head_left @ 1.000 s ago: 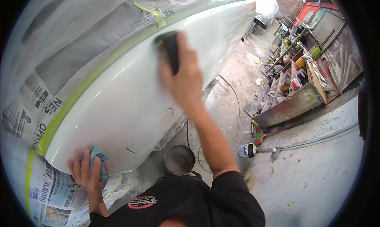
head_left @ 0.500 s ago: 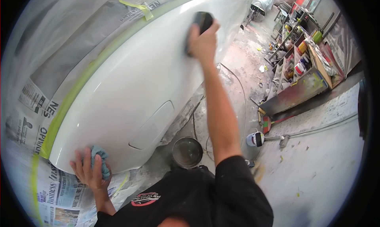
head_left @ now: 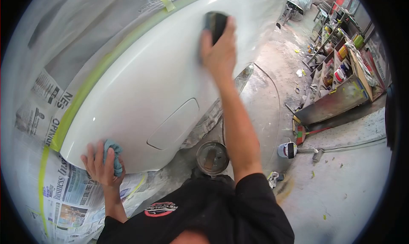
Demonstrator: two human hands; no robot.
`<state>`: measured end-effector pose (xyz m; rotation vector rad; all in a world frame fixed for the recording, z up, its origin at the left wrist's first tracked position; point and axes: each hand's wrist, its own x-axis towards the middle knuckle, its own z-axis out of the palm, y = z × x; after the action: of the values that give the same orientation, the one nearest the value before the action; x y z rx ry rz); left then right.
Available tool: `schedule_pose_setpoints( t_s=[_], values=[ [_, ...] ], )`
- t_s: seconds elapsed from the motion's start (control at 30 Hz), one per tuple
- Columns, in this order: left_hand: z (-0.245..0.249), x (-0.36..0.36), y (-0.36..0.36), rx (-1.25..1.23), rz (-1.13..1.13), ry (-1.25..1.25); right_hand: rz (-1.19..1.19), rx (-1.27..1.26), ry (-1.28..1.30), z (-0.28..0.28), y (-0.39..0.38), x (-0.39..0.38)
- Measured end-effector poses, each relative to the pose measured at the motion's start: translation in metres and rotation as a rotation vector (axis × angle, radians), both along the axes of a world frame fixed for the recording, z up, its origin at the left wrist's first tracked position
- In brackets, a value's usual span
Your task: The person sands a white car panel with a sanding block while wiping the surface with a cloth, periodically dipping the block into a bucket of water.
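Observation:
A glossy white car body panel with the outline of a small fuel flap fills the left and middle. My right hand grips a dark sanding block, flat against the upper part of the panel; its working face is hidden. At the panel's lower left end, my left hand has its fingers spread on the surface. A crumpled blue cloth is held between its thumb and fingers.
Newspaper and green masking tape border the panel. A round basin of murky liquid stands below it. To the right are a paint-stained shelf unit with cans, a white bucket, a broom and a hose on the floor.
The view has shifted, so panel and floor appear farther right and higher. Relative to the panel, the sanding block has slid slightly toward the lower left. My left hand keeps the cloth at the panel's end.

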<state>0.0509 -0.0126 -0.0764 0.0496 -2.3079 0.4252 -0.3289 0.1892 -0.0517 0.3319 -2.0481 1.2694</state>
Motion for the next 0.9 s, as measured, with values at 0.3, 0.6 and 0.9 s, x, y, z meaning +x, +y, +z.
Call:
schedule_pose_setpoints(
  t_s=[0.3,0.6,0.9],
  values=[
    [-0.003,-0.004,0.004,0.01,0.032,0.021,0.226,0.196,0.244,-0.001,-0.046,0.125],
    [0.0,-0.006,0.004,-0.005,0.006,0.027,0.031,0.126,-0.029,0.043,-0.029,0.035],
    [-0.001,-0.003,0.002,-0.022,0.006,0.033,0.071,-0.201,-0.548,0.016,0.024,-0.027]
  ],
)
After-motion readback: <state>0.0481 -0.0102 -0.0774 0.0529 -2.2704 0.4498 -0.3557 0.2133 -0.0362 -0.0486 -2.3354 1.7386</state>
